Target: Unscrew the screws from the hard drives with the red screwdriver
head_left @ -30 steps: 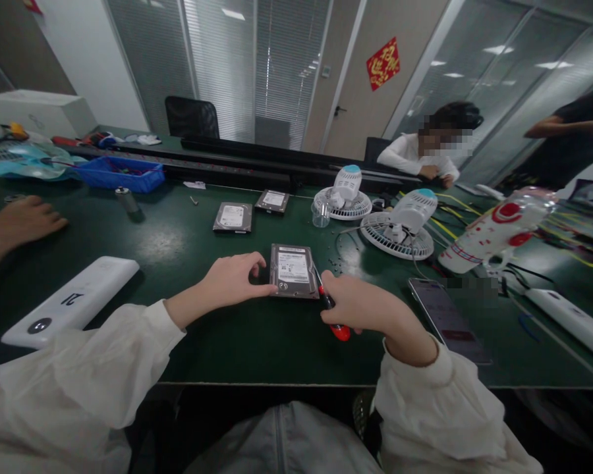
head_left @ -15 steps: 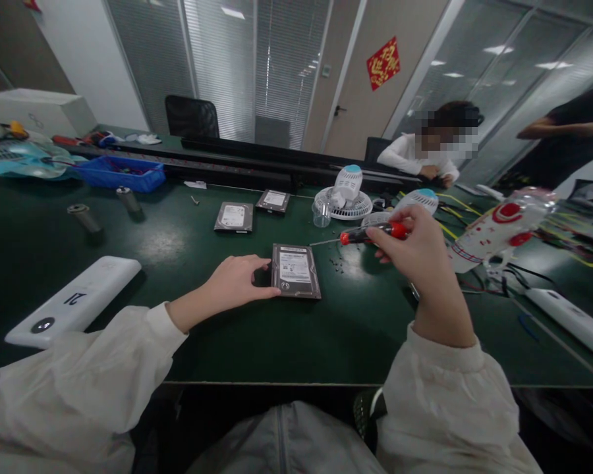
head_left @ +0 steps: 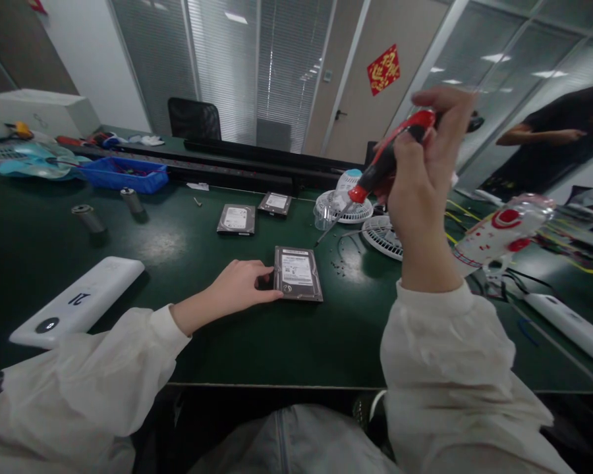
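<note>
A hard drive [head_left: 298, 273] with a white label lies flat on the green table in front of me. My left hand [head_left: 237, 283] grips its left side, thumb on the lower left corner and fingers at the edge. Raised to the right, my right hand [head_left: 420, 164] is wrapped around the red and black handle of a screwdriver [head_left: 378, 164]. The shaft slants down to the left, with its tip close to the drive's upper right corner; whether it touches I cannot tell. Several small screws [head_left: 337, 266] lie scattered just right of the drive.
Two more hard drives [head_left: 236, 218] lie farther back. White fan parts [head_left: 383, 236] and a clear plastic cup [head_left: 322, 216] stand behind the screws. At left are a white power bank [head_left: 79, 299], metal cylinders [head_left: 87, 218] and a blue tray [head_left: 123, 174]. A person [head_left: 553, 145] stands at far right.
My right hand has risen and tilted the screwdriver from nearly level to steep, tip pointing down by the drive's corner. The left hand stays at the hard drive.
</note>
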Available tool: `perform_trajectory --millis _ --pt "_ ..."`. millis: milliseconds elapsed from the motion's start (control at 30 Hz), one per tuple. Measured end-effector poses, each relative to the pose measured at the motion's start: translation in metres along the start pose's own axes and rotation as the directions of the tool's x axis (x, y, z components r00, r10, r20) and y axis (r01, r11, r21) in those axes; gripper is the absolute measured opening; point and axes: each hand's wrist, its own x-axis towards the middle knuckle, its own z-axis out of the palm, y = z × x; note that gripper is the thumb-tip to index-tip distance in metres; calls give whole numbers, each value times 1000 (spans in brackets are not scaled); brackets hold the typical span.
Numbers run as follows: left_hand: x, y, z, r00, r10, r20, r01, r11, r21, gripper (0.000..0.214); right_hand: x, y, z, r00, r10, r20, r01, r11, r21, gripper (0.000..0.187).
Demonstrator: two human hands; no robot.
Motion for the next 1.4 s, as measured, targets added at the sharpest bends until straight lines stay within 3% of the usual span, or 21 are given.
perform_trajectory --millis 100,200,333,467,733,900,1133,1267,1400 --pt "1 -1 2 999 23 -30 -22 1000 13 52 1 10 27 958 -265 -109 277 954 111 19" --pt "2 -3 4 998 50 -36 -50 999 2 47 -4 25 51 946 -322 -26 323 939 122 17" --pt "3 -6 6 996 82 -25 -83 996 -29 43 -11 32 63 943 -304 135 289 950 119 42" --pt "3 -6 4 995 92 -30 -93 995 -42 41 -14 32 64 957 -232 174 212 969 129 55" --pt "2 -2 0 995 95 8 -95 994 -50 42 -12 32 58 941 -166 295 145 985 90 50" --pt "2 -1 0 996 90 11 -89 995 -54 43 -11 30 53 901 -186 391 195 981 18 39" --pt "4 -4 3 995 100 2 -99 994 -52 47 -12 21 50 883 -190 430 238 969 -62 36" --pt "3 -5 3 996 93 3 -93 995 -40 47 -11 16 45 908 -109 405 212 952 -221 30" --pt "3 -8 5 994 106 -11 -106 993 -45 44 -8 17 40 921 -128 368 211 958 -195 26"
